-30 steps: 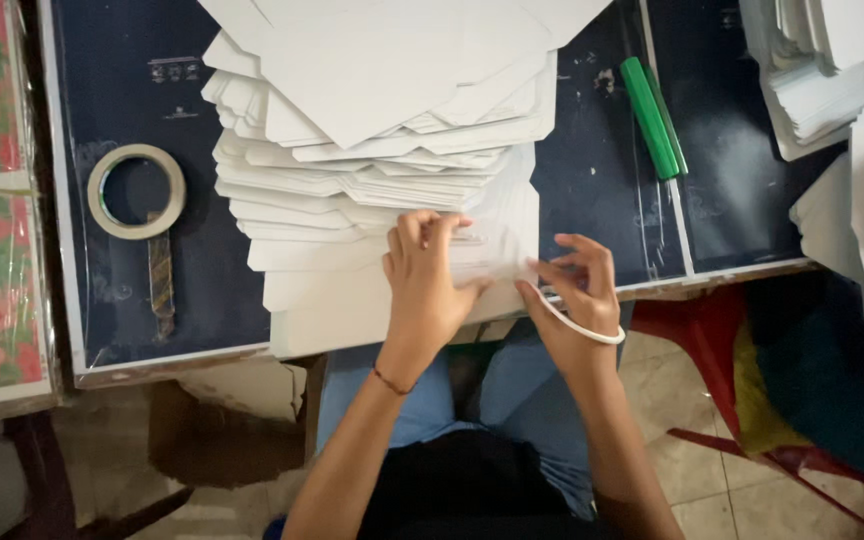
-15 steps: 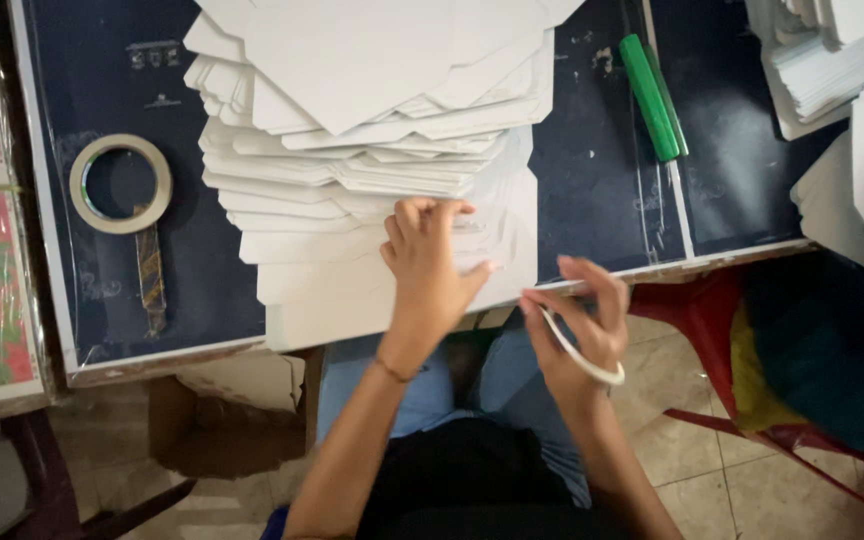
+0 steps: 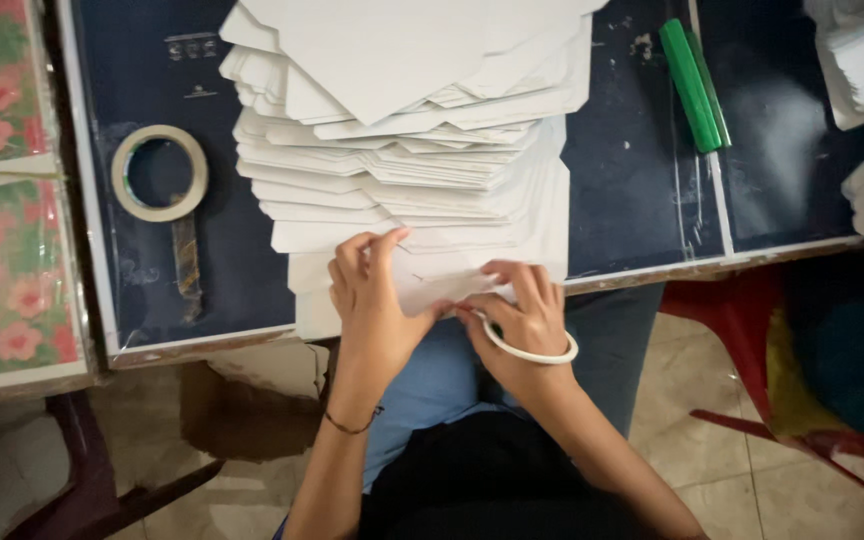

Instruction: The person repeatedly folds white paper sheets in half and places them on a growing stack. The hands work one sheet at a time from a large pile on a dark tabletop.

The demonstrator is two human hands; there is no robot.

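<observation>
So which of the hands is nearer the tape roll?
Left. The left hand rests on the white sheets' near edge, right of the tape roll; the right hand is farther right.

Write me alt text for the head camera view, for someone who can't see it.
Seen from above, a person's left hand and right hand press the nearest sheet of a fanned stack of white card sheets on a dark blue table. A tape roll lies left; a green tool lies right.

White card sheets, dark blue table, green tool.
</observation>
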